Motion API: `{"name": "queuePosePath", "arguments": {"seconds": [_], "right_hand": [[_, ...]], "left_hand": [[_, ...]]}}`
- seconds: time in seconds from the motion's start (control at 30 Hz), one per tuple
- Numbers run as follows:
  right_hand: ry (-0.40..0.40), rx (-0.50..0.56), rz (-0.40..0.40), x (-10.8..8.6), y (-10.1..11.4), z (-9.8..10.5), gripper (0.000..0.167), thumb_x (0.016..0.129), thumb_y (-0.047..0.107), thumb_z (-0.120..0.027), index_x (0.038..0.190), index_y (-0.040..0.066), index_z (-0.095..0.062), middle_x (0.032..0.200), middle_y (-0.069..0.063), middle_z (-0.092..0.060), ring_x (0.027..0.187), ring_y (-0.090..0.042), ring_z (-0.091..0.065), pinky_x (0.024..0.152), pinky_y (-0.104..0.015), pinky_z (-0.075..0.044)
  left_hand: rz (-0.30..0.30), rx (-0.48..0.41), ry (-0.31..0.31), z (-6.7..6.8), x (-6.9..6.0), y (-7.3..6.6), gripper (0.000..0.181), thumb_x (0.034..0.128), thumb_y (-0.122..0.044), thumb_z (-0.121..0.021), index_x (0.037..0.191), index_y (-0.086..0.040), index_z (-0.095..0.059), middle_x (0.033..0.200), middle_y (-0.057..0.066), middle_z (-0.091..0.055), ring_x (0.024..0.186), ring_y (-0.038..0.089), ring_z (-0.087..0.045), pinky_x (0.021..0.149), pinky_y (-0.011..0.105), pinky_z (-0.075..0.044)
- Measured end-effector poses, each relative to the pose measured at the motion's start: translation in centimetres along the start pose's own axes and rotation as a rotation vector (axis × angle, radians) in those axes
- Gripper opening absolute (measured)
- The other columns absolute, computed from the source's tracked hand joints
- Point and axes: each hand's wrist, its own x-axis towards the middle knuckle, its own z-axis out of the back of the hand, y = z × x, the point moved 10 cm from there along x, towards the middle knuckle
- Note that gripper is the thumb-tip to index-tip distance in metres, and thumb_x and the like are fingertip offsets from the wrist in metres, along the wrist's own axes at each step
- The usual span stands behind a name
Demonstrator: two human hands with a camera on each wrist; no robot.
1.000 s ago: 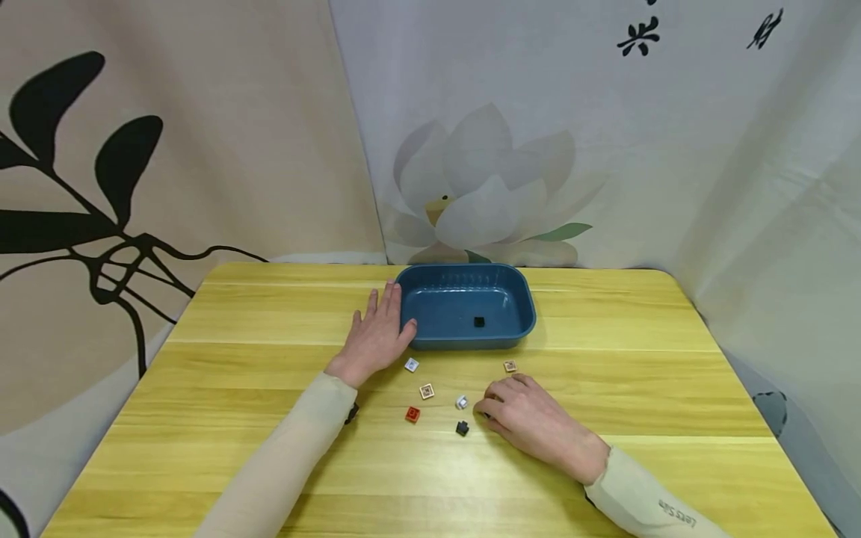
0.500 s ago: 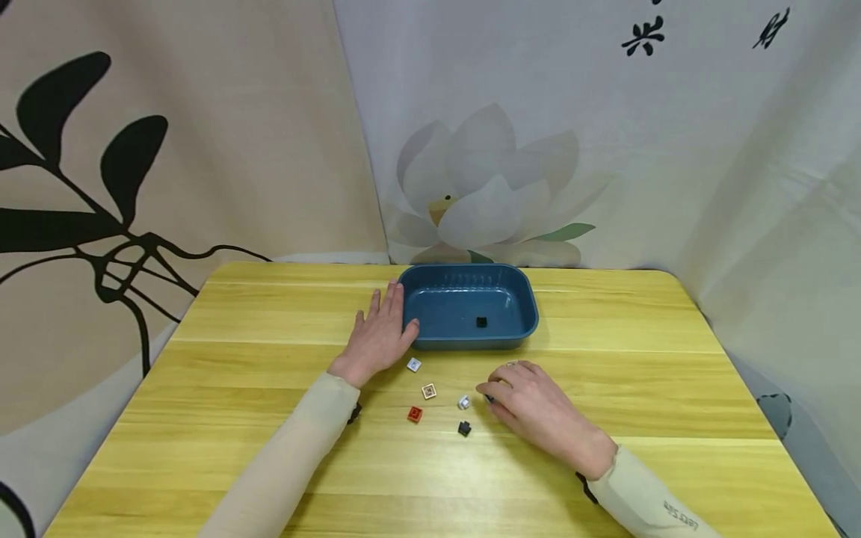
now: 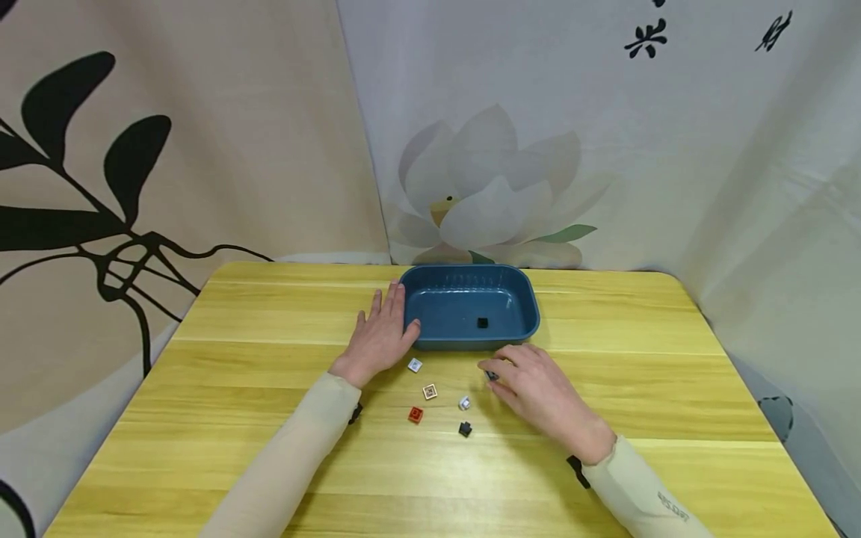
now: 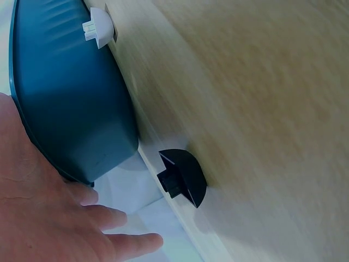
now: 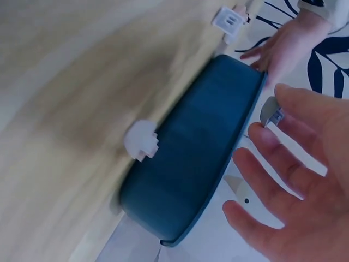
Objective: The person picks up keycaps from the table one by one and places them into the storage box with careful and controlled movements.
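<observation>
My left hand [image 3: 377, 336] rests with straight fingers along the left side of a blue plastic basin [image 3: 464, 345], its thumb at the near corner. Between thumb and forefinger, my right hand [image 3: 548, 396] pinches a small grey plastic piece [image 5: 271, 112] with a curved back and a stubby stem, above the table just in front of the basin. One small black piece [image 3: 482, 323] lies inside the basin. On the table between the hands are a white piece [image 3: 415, 365], a tan one [image 3: 430, 391], a red one [image 3: 415, 415], another white one [image 3: 465, 403] and a black one [image 3: 465, 429].
The yellow wooden table [image 3: 605, 314] reaches back to a curtain [image 3: 269, 149] printed with plants and a lotus flower. The basin stands near the table's far edge.
My right hand has risen from the table and moved towards the basin with the grey piece. It now covers the spot where a tan piece showed earlier. My left hand stays at the basin.
</observation>
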Motion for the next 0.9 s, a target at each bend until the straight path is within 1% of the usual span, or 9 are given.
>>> {"name": "queuePosePath", "arguments": {"seconds": [0.1,0.23,0.33,0.43,0.57,0.63,0.9], "right_hand": [[-0.014,-0.007,-0.030,0.4,-0.5,0.4,0.031,0.084,0.016,-0.088,0.113,0.012,-0.079,0.106,-0.003,-0.072,0.097,-0.023,-0.067,0.091,-0.048,-0.055],[-0.013,-0.014,-0.092,1.1,-1.5,1.0,0.032,0.086,0.018,-0.086,0.116,0.011,-0.078,0.106,-0.004,-0.072,0.098,-0.024,-0.068,0.094,-0.049,-0.053],[-0.016,-0.015,-0.133,1.6,-2.3,1.5,0.032,0.088,0.019,-0.085,0.117,0.010,-0.078,0.107,-0.004,-0.072,0.098,-0.025,-0.068,0.093,-0.050,-0.054],[-0.025,-0.016,-0.160,2.2,-3.2,1.9,0.032,0.089,0.020,-0.084,0.118,0.010,-0.077,0.108,-0.005,-0.072,0.096,-0.025,-0.068,0.089,-0.048,-0.056],[-0.033,-0.022,-0.180,3.0,-4.1,2.2,0.031,0.090,0.022,-0.083,0.118,0.009,-0.078,0.108,-0.007,-0.072,0.095,-0.026,-0.069,0.083,-0.046,-0.057],[-0.034,-0.026,-0.185,3.4,-4.6,2.3,0.032,0.090,0.022,-0.083,0.118,0.008,-0.077,0.108,-0.008,-0.072,0.095,-0.027,-0.069,0.082,-0.046,-0.057],[-0.030,-0.060,-0.195,4.6,-5.9,1.8,0.033,0.089,0.021,-0.084,0.117,0.005,-0.077,0.106,-0.010,-0.073,0.089,-0.027,-0.069,0.077,-0.044,-0.057]], "left_hand": [[0.005,-0.001,0.002,0.0,0.0,0.1,0.080,0.1077,-0.047,-0.040,0.166,-0.003,-0.008,0.174,0.012,-0.002,0.157,0.043,-0.006,0.117,0.072,-0.018],[0.005,-0.006,0.001,0.0,0.0,0.0,0.080,0.1075,-0.046,-0.041,0.166,-0.002,-0.008,0.174,0.013,-0.002,0.157,0.043,-0.007,0.117,0.072,-0.019],[0.004,-0.009,0.002,0.0,0.0,0.0,0.080,0.1075,-0.046,-0.041,0.166,-0.002,-0.008,0.174,0.013,-0.002,0.157,0.043,-0.007,0.117,0.072,-0.019],[0.003,-0.009,0.003,0.0,0.0,0.0,0.080,0.1076,-0.046,-0.041,0.166,-0.002,-0.008,0.174,0.013,-0.001,0.157,0.043,-0.006,0.117,0.072,-0.019],[0.005,-0.009,0.004,0.1,-0.1,0.0,0.079,0.1079,-0.046,-0.041,0.166,-0.003,-0.008,0.174,0.011,0.000,0.157,0.043,-0.006,0.117,0.072,-0.019],[0.007,-0.011,0.006,0.1,-0.1,0.0,0.079,0.1080,-0.046,-0.040,0.166,-0.003,-0.007,0.174,0.011,0.001,0.158,0.042,-0.006,0.117,0.072,-0.019],[0.008,-0.012,0.009,0.0,-0.1,0.0,0.079,0.1081,-0.048,-0.038,0.166,-0.004,-0.007,0.174,0.010,0.001,0.158,0.042,-0.006,0.118,0.071,-0.018]]}}
